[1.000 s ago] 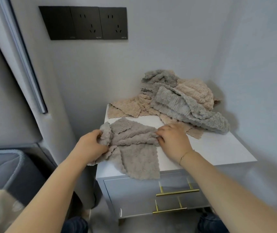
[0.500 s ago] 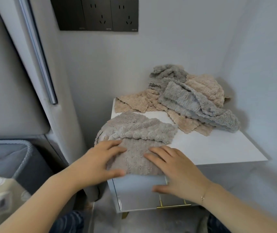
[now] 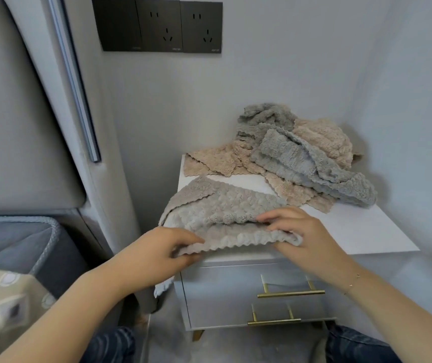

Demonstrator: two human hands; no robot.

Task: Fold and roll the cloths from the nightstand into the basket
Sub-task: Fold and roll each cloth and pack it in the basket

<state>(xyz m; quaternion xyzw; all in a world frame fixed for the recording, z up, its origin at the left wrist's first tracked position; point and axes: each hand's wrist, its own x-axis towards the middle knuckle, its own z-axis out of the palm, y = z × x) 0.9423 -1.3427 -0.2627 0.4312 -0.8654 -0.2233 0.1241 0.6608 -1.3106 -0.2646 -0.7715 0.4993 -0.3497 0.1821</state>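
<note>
A grey-beige fluffy cloth [image 3: 222,208] lies on the front left of the white nightstand [image 3: 353,231], its near edge lifted off the top. My left hand [image 3: 157,255] pinches that edge at its left end, thumb on top. My right hand [image 3: 304,231] pinches the same edge at its right end. A corner of the cloth hangs down past the nightstand's front left. At the back of the nightstand lies a heap of grey cloths [image 3: 301,158] and beige cloths [image 3: 325,137]. The dark grey basket [image 3: 49,231] stands low at the left, partly out of frame.
The nightstand sits in a wall corner, with walls behind and to the right. Its drawers have gold handles [image 3: 290,293]. A padded headboard with a metal strip [image 3: 78,100] rises at the left. Wall sockets [image 3: 157,24] are above. A patterned beige thing [image 3: 2,305] lies at the lower left.
Both hands went from pressing flat on the cloth to pinching its near edge and lifting it up from the front of the nightstand. The camera has moved closer.
</note>
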